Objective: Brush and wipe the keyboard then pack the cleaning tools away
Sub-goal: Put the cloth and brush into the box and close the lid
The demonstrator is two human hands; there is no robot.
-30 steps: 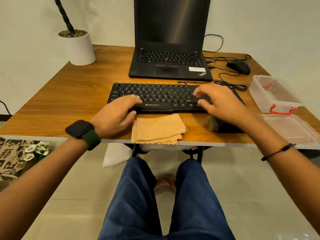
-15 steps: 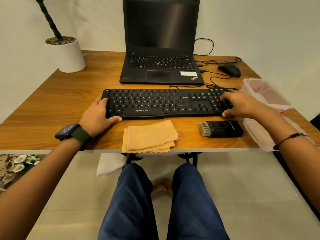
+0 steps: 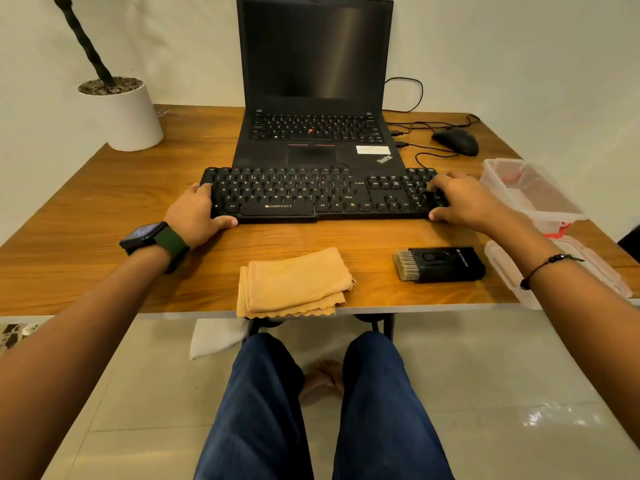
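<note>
Both hands shifted outward, seemingly gripping one keyboard (image 3: 322, 195).

Bare desk (image 3: 104, 216) lay open to my left, out to the plant pot (image 3: 126, 114). Between the keyboard (image 3: 311, 195) and the cloth (image 3: 294, 282) ran a clear strip. On my right the brush (image 3: 440, 265), the clear box (image 3: 530, 192) and its lid (image 3: 502, 268) crowded the way; the laptop (image 3: 317, 98) blocked the far side.

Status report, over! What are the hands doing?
Left hand, right hand grip keyboard ends. Brush, cloth untouched. Nothing in the way.
</note>
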